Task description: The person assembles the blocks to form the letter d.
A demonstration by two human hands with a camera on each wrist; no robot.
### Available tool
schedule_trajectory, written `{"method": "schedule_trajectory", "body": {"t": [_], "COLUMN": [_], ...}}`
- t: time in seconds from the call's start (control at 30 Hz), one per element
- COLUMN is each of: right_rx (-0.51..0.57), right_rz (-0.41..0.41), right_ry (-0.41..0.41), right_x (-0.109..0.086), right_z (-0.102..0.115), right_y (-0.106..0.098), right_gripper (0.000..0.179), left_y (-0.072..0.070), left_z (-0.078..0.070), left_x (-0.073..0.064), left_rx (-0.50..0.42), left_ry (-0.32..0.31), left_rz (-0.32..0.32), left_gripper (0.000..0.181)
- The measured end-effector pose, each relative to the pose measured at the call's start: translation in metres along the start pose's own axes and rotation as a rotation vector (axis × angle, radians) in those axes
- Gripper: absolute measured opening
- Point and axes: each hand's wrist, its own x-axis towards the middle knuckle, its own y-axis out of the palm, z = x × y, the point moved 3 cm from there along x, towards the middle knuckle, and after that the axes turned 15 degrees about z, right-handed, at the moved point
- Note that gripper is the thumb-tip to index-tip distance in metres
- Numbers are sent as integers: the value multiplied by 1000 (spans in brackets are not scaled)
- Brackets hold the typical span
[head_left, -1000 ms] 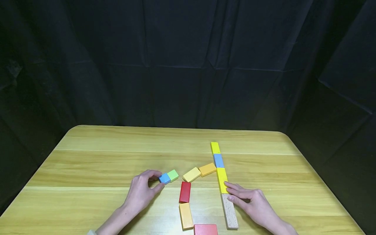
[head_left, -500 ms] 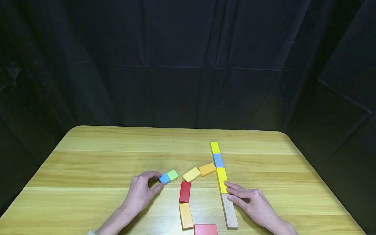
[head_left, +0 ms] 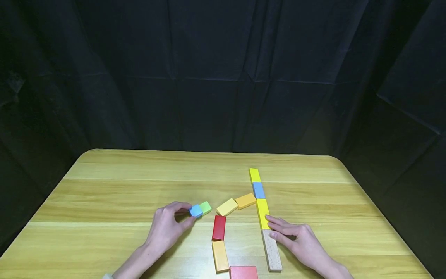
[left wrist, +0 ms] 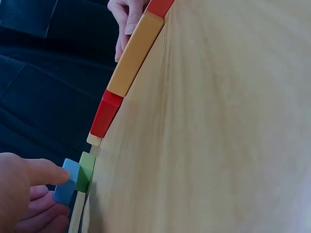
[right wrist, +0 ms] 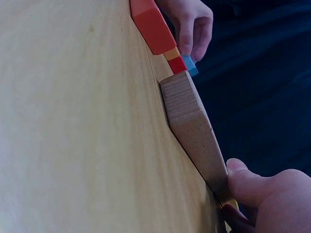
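Note:
In the head view my left hand (head_left: 167, 224) pinches a small blue block (head_left: 196, 210) between thumb and fingers. The left wrist view shows that blue block (left wrist: 67, 182) raised off the table, against and partly overlapping a green block (left wrist: 85, 171). On the right, my right hand (head_left: 301, 242) rests its fingertips on a long yellow block (head_left: 263, 214), with the thumb at the edge of a plain speckled wooden block (head_left: 271, 250). Those two lie end to end. From the right wrist, the thumb (right wrist: 240, 184) touches the plain wooden block (right wrist: 192, 126).
Beyond the long yellow block, a blue block (head_left: 258, 190) and a short yellow block (head_left: 254, 175) extend the line. An orange block (head_left: 246, 201), pale yellow block (head_left: 227, 207), red block (head_left: 219, 228), tan block (head_left: 220, 256) and larger red block (head_left: 243, 272) curve leftward and down.
The blue block in my left hand has risen slightly and shifted a little right, now covering part of the green block. My right hand has stayed in place.

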Motion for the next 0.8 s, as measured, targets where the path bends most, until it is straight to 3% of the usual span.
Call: {"method": "schedule_trajectory", "body": {"t": [0.23,0.47,0.8], "right_rx": [-1,-12,-20], "right_rz": [-10,-1,15], "right_ry": [-30,-15,17], "right_x": [0,0,1], "right_z": [0,0,-1], "right_y": [0,1,0], "right_gripper": [27,28,29], "left_y": [1,7,32], "left_z": [-8,-20,-47], "left_x": [-2,-7,-21], "left_rx": [-4,-7,-106], "left_ry": [28,111,233], "left_rz": [-30,-59,55], "left_gripper": [30,29,29]}}
